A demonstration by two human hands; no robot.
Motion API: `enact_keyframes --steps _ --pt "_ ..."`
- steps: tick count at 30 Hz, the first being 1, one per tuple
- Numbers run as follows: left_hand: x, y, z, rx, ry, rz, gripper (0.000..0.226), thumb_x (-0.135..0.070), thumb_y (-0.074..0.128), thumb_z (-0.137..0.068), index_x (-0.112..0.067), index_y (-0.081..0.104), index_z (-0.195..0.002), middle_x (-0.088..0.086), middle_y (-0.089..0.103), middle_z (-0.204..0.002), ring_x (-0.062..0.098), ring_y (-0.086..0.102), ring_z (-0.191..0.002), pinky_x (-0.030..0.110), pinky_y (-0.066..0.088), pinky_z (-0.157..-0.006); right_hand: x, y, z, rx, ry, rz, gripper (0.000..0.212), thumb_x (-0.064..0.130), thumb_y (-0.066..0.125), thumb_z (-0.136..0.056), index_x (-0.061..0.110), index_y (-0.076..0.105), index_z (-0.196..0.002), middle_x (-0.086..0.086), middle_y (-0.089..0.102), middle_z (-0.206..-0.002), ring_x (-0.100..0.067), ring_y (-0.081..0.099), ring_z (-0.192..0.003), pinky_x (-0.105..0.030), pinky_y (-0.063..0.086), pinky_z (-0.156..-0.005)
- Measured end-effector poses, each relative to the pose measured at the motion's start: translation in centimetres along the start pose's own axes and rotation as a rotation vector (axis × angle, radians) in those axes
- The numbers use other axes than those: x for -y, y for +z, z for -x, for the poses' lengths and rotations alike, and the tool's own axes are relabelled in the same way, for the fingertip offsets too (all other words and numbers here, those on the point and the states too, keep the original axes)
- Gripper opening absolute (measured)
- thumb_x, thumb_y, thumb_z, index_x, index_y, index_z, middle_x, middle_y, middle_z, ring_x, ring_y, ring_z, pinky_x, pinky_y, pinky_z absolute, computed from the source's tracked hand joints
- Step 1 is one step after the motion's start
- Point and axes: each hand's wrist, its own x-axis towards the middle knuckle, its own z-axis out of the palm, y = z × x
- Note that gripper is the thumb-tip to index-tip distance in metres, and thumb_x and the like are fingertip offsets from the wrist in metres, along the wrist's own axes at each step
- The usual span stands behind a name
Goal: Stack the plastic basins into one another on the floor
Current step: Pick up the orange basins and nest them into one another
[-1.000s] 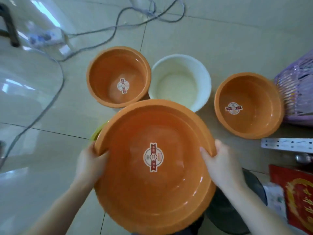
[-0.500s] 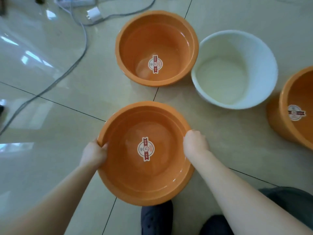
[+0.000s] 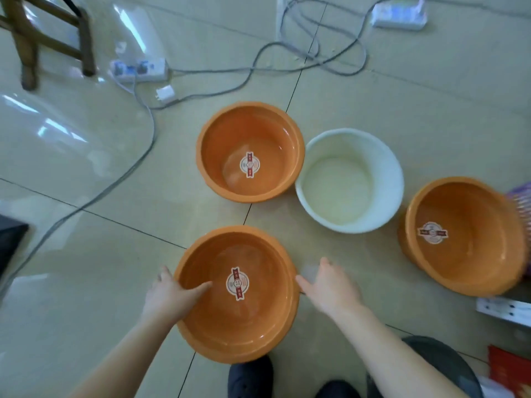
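A large orange basin [image 3: 258, 326] with a round label sits on the floor right in front of me. My left hand [image 3: 169, 294] rests over its left rim, thumb inside, fingers spread. My right hand [image 3: 330, 285] hovers open just right of its rim, off the basin. Farther away stand a second orange basin [image 3: 275, 133], a white basin [image 3: 382, 168] touching its right side, and a third orange basin [image 3: 474, 271] at the far right.
Grey cables [image 3: 138, 156] and power strips [image 3: 138, 69] lie across the tiles behind the basins. A wooden chair leg [image 3: 86, 41] stands at the top left. A purple basket [image 3: 520, 205], another power strip [image 3: 502, 308] and my shoes [image 3: 250, 377] border the right and bottom.
The large orange basin came down from in front of me onto the floor. Both hands have let go of its rim; the right hand has moved off to the right.
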Motion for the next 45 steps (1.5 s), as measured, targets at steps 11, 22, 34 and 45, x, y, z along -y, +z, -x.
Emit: enact_keyframes --steps 11,22,34,45 --pt "-14.2 -12.4 -2.1 -0.121 0.097 0.075 0.103 -0.067 0.073 -0.060 -0.001 0.042 -0.132 0.017 0.055 -0.130 0.033 0.057 -0.115 0.040 0.051 -0.081 8.5 -17.0 -6.8 -0.215 -0.026 0.048 0.074 0.059 0.067 -0.071 0.006 0.051 -0.120 -0.010 0.058 -0.122 -0.030 0.054 -0.115 -0.035 0.045 -0.079" --pt "-20.7 -5.4 -20.8 -0.167 0.088 -0.026 0.099 -0.066 0.072 -0.061 -0.002 0.041 -0.129 0.014 0.059 -0.123 0.033 0.059 -0.112 0.042 0.053 -0.089 13.5 -12.6 -28.9 -0.268 -0.108 0.248 0.083 0.052 0.073 -0.073 -0.002 0.044 -0.128 -0.017 0.053 -0.128 -0.032 0.049 -0.122 -0.037 0.043 -0.096" --pt "-15.8 -9.3 -15.1 -0.371 0.284 0.135 0.013 -0.015 0.059 -0.083 -0.004 0.055 -0.089 0.012 0.060 -0.080 0.030 0.061 -0.071 0.035 0.051 -0.057 13.3 -14.9 -21.9 -0.383 -0.185 0.046 0.042 0.020 0.064 -0.089 -0.006 0.046 -0.117 -0.028 0.059 -0.118 -0.043 0.056 -0.112 -0.042 0.045 -0.088" --pt "3.5 -5.5 1.9 -0.126 0.063 0.090 0.018 -0.024 0.055 -0.090 -0.006 0.060 -0.095 0.014 0.067 -0.090 0.035 0.065 -0.091 0.036 0.052 -0.073 6.4 -4.4 -0.3 -0.111 -0.145 0.214 0.020 0.014 0.048 -0.096 0.005 0.047 -0.113 -0.012 0.067 -0.112 -0.030 0.065 -0.105 -0.034 0.050 -0.081"
